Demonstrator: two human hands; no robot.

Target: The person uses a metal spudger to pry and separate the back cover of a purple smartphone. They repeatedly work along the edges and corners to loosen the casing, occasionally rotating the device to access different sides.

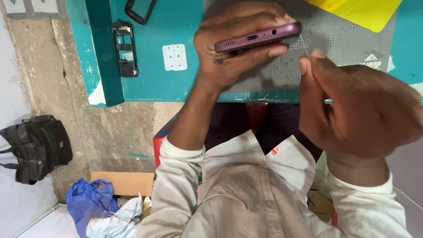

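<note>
At upper centre, the left hand (233,48) clasped a purple smartphone (257,37) edge-on while the right hand (357,105) pinched a thin pin (304,46) at its right corner, a yellow sheet (365,11) lying on the surface (176,26) at upper right.

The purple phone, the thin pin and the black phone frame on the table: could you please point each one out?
purple phone (257,37): head view, on its bottom edge.
thin pin (304,46): head view, mid-shaft.
black phone frame (124,49): head view, its middle.
</note>
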